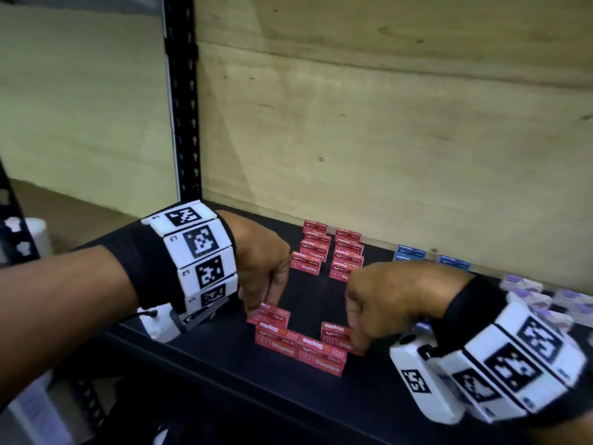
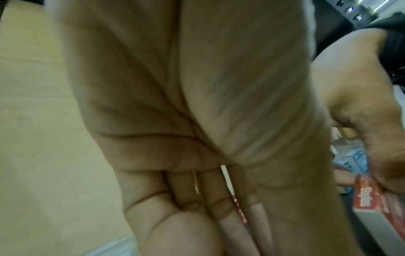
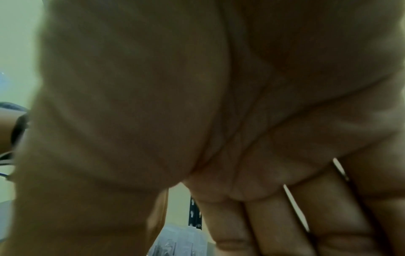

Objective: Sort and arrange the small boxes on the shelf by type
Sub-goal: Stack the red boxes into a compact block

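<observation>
The loose red staple boxes (image 1: pixel 300 340) sit near the front edge of the black shelf (image 1: pixel 208 358), forming a rough U: a stack on the left end, a row of boxes along the front with their "Staples" print facing the camera, and a stack on the right end. The step in hand looks like gathering this cluster so it can join the two tidy red rows (image 1: pixel 330 248) standing further back against the plywood wall (image 1: pixel 385 139). To do it well, both ends should be squeezed inward evenly and kept flat on the shelf, since the small, light cartons would likely buckle out of line or topple if one side pushes harder. The left hand (image 1: pixel 263 268) comes down over the left end stack, fingers pointing downward and nearly straight against the box's far side; its wrist view shows a sliver of red between the fingers, so they touch it rather than wrap it. The right hand (image 1: pixel 382 300) is curled over the right end stack, fingertips hidden behind the box, apparently pinching it, though the right wrist view shows only palm. Blue boxes (image 1: pixel 412 253) and purple boxes (image 1: pixel 526 290) lie further right, apart from the red ones.
</observation>
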